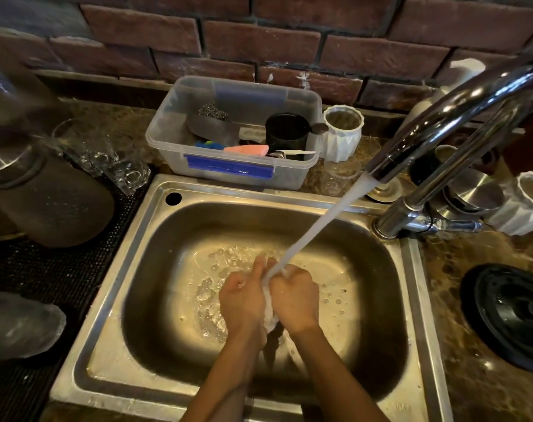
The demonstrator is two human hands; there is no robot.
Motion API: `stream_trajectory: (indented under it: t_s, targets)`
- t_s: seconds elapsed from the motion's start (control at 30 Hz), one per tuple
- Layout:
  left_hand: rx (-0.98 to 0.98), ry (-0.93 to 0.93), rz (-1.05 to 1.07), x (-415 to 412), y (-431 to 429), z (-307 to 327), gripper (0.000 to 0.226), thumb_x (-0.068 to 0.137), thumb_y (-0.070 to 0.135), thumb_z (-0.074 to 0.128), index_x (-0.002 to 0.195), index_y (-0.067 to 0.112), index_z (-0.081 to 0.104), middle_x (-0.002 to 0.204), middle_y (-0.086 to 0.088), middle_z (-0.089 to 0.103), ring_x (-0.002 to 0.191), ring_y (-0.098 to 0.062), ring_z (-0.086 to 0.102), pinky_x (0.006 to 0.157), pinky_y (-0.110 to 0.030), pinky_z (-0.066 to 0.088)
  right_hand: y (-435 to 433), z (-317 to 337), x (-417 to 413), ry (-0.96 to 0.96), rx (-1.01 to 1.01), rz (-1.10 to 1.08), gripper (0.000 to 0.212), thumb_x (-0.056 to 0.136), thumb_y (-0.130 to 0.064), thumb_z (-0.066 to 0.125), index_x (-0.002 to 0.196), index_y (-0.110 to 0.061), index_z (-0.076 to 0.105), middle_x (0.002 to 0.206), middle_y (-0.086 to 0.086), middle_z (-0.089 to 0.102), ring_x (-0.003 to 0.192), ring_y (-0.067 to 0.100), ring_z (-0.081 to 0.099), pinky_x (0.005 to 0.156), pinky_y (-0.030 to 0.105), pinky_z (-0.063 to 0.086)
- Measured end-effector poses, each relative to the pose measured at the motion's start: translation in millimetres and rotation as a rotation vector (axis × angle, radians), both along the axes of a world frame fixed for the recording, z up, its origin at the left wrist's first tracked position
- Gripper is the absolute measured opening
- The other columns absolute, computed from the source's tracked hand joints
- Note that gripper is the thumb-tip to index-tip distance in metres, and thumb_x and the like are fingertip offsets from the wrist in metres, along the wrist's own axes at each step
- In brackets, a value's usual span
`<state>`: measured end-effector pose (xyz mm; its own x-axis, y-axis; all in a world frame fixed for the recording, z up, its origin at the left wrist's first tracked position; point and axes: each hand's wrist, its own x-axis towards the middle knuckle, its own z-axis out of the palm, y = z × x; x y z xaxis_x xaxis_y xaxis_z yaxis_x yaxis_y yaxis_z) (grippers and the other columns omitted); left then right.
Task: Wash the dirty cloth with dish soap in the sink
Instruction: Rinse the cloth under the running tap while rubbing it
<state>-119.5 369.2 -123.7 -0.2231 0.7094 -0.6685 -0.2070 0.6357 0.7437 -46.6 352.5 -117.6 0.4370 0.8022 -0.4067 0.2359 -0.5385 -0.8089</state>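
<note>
Both hands are down in the steel sink, pressed together around a wet white cloth. My left hand grips the cloth from the left and my right hand grips it from the right. Only a narrow strip of cloth shows between the palms. Water pours in a stream from the chrome faucet onto the top of the cloth and my fingers. Bubbly water lies on the sink floor. A white pump bottle, perhaps soap, stands behind the faucet.
A clear plastic bin with scrubbers, brushes and a black cup sits behind the sink. White ribbed cups and steel cups stand near the faucet base. A black round lid lies at right. A dark mat with glassware lies at left.
</note>
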Motion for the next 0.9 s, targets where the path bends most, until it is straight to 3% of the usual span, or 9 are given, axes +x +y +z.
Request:
stream_trajectory:
  t_s: [0.07,0.2,0.33,0.4,0.5,0.6,0.73,0.8,0.9]
  targets:
    - [0.010,0.008,-0.016,-4,2,-2,0.027,0.091,0.034,0.071,0.082,0.009,0.069,0.081,-0.014,0.070,0.070,-0.027,0.067,0.070,-0.037,0.058,-2,1,-9,0.074,0.038,0.010,0.047,0.098,-0.050,0.058,0.065,-0.018,0.070,0.057,-0.002,0.068,0.052,0.008,0.066,0.054,0.026,0.056]
    - [0.031,-0.016,-0.048,6,-8,2,0.050,0.081,0.054,0.074,0.075,0.004,0.077,0.058,-0.014,0.063,0.047,-0.026,0.059,0.045,-0.033,0.050,0,-10,2,0.111,-0.080,-0.108,0.037,0.097,-0.031,0.062,0.069,-0.011,0.075,0.063,0.002,0.072,0.060,0.019,0.069,0.060,0.031,0.059]
    - [0.073,0.094,0.001,-8,5,-10,0.032,0.092,0.036,0.069,0.068,0.014,0.069,0.075,-0.016,0.069,0.077,-0.039,0.069,0.080,-0.060,0.059,-2,-4,-14,0.244,-0.045,-0.065,0.039,0.099,-0.036,0.063,0.065,-0.018,0.072,0.059,-0.001,0.070,0.054,0.012,0.066,0.056,0.030,0.056]
    - [0.090,0.022,-0.049,-6,2,0,0.025,0.095,0.032,0.066,0.080,0.012,0.070,0.081,-0.014,0.071,0.081,-0.034,0.068,0.082,-0.052,0.058,6,-1,-9,0.238,0.007,-0.092,0.036,0.096,-0.034,0.068,0.063,-0.018,0.068,0.058,-0.002,0.069,0.055,0.011,0.067,0.053,0.025,0.055]
    - [0.067,-0.015,0.021,5,5,7,0.032,0.092,0.034,0.072,0.074,0.007,0.070,0.065,-0.006,0.071,0.060,-0.026,0.064,0.055,-0.034,0.054,17,-4,2,0.274,-0.002,-0.135,0.019,0.092,-0.020,0.072,0.075,-0.013,0.074,0.071,0.001,0.075,0.067,0.018,0.071,0.047,0.015,0.051]
    - [0.049,-0.070,0.144,-4,25,-3,0.029,0.097,0.025,0.066,0.077,0.005,0.062,0.067,-0.012,0.066,0.067,-0.029,0.063,0.049,-0.024,0.054,14,5,-13,0.278,0.052,-0.046,0.031,0.096,-0.035,0.064,0.073,-0.017,0.074,0.068,-0.001,0.076,0.063,0.013,0.074,0.057,0.024,0.060]
    - [-0.027,-0.196,-0.122,-1,21,-3,0.047,0.089,0.063,0.060,0.109,0.021,0.070,0.098,-0.008,0.078,0.089,-0.025,0.077,0.069,-0.036,0.062,14,0,-11,0.200,0.034,0.008,0.039,0.101,-0.046,0.053,0.081,-0.018,0.072,0.073,0.002,0.075,0.066,0.007,0.071,0.056,0.019,0.053]
    - [-0.009,-0.190,-0.122,3,17,2,0.042,0.088,0.058,0.066,0.107,0.021,0.074,0.099,-0.008,0.079,0.091,-0.024,0.077,0.080,-0.040,0.062,12,-6,-18,0.158,0.049,-0.027,0.037,0.097,-0.057,0.048,0.093,-0.026,0.068,0.090,0.000,0.071,0.086,0.013,0.071,0.071,0.025,0.058]
    - [0.029,-0.100,0.000,6,13,3,0.036,0.091,0.035,0.073,0.109,0.003,0.072,0.090,-0.013,0.079,0.078,-0.024,0.078,0.064,-0.027,0.063,4,-8,-32,0.223,0.124,-0.181,0.038,0.089,-0.064,0.056,0.114,-0.038,0.065,0.111,-0.015,0.059,0.115,0.015,0.060,0.099,0.040,0.054]
